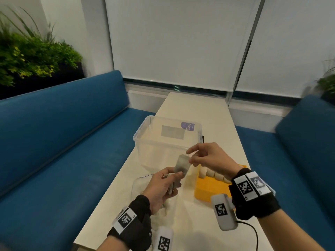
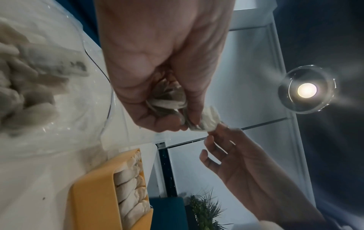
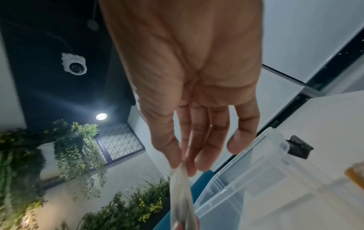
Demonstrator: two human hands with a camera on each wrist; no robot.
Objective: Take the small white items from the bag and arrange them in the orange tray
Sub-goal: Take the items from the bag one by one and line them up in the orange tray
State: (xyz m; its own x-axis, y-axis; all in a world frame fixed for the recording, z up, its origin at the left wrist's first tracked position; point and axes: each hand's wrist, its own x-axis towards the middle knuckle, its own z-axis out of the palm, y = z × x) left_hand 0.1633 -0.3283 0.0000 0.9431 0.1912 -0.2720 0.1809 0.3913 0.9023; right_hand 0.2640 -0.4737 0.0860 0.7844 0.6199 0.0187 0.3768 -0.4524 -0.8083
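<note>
From the head view, our right hand point(image 1: 208, 156) pinches the top edge of a white sachet point(image 1: 182, 164); our left hand point(image 1: 163, 185) curls round its lower end and spare sachets, at ten o'clock from the orange tray point(image 1: 208, 187).

The left wrist view shows a limp, light, crushable pouch, and the bag point(image 2: 49, 93) at nine o'clock.

The right wrist view suggests gripping a sealed edge.

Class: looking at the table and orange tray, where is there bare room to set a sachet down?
Free: the orange tray floor nearer than its row of sachets; far table beyond the clear bin. Crowded: the bag under the left hand.
</note>
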